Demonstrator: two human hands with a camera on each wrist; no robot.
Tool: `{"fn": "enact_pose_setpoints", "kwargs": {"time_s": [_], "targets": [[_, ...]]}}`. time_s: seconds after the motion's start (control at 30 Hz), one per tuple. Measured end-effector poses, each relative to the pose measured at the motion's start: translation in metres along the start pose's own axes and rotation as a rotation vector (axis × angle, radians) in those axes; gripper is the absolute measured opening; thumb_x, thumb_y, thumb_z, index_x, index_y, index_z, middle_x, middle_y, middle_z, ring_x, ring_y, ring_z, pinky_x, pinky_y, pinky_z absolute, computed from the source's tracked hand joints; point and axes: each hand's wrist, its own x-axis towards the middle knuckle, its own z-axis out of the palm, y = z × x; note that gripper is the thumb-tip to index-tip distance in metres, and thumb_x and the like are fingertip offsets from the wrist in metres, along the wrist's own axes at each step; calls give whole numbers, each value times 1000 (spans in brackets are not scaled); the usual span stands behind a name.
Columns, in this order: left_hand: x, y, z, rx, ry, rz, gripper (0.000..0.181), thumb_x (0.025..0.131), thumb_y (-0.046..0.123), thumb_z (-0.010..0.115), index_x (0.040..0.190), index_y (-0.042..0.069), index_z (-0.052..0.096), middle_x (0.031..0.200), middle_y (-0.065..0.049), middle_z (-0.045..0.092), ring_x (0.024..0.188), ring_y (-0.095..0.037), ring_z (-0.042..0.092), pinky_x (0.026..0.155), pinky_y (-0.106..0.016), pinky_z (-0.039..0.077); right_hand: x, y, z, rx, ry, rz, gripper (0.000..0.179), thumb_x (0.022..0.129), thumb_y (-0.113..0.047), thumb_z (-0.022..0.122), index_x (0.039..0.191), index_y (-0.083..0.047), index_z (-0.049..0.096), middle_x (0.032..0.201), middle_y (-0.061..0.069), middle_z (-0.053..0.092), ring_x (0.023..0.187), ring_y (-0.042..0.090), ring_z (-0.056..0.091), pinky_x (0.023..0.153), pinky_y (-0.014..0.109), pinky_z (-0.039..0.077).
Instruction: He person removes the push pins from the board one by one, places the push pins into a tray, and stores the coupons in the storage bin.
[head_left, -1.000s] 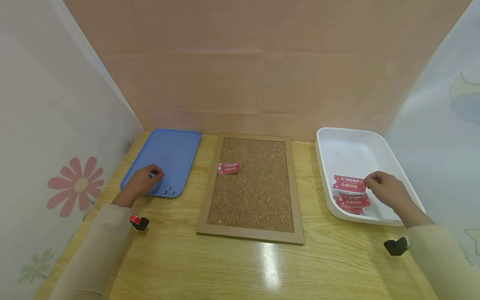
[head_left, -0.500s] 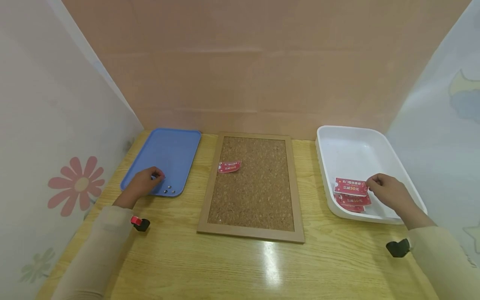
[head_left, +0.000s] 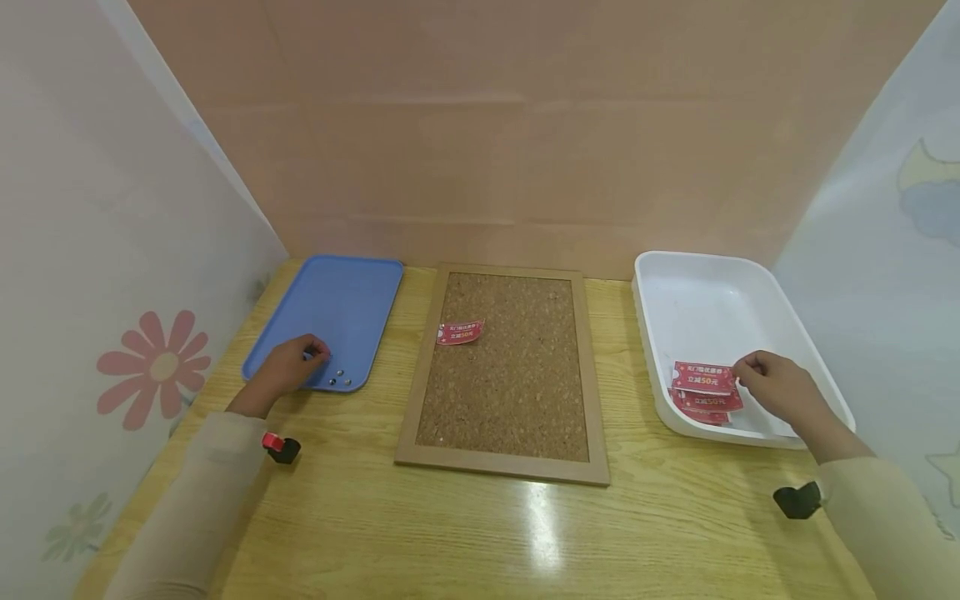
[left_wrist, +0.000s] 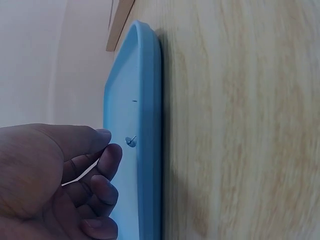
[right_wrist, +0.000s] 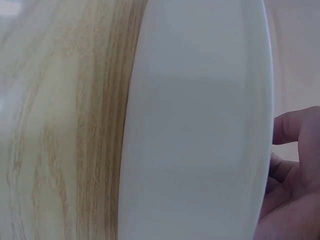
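My right hand (head_left: 776, 387) is over the white tray (head_left: 705, 310), thumb and forefinger pinching the right end of a red coupon (head_left: 702, 378). Beneath it lie more red coupons (head_left: 708, 402), overlapping. The right wrist view shows only part of the hand behind the tray wall (right_wrist: 195, 125), with the coupons hidden. At the blue tray (head_left: 348, 292), my left hand (head_left: 288, 367) has thumb and forefinger tips together; whether something small is between them is hidden. Just beyond those fingertips lie thumbtacks (head_left: 340, 373), one showing its pin (left_wrist: 131, 141) in the left wrist view.
Between the trays lies a wood-framed corkboard (head_left: 506, 383) with one red coupon (head_left: 460, 333) near its left side, its right end curling up. All stand on a wooden table (head_left: 420, 533), with a brown backdrop (head_left: 487, 142) behind and white panels at both sides.
My right hand has lowered slightly with the coupon, which now overlaps the coupons beneath more closely. My left hand has stayed almost still by the thumbtacks.
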Motion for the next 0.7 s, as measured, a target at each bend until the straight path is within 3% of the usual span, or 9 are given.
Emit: {"fn": "enact_pose_setpoints", "kwargs": {"time_s": [0.17,0.43,0.7], "targets": [[-2,9,-1,8,4,4,18,99,17,56,106,1,62,106,-18,64,96,-33,57,79,-47,45,0,2,-2,-3,20,-8,46,101,-36,43,110,8,54,95,22,61,75,26,51,56,32,40],[-4,43,-4,22,27,99,18,99,17,57,108,3,64,103,-12,65,77,-22,52,68,-39,43,0,0,-8,12,67,-39,46,102,-37,42,106,7,54,92,20,62,71,22,51,55,32,40],[-7,71,-3,18,50,172,17,99,16,58,108,3,65,99,-9,64,63,-18,46,57,-35,39,-1,-18,-11,23,99,-48,43,102,-37,43,106,4,55,95,20,62,73,24,51,55,31,39]]}}
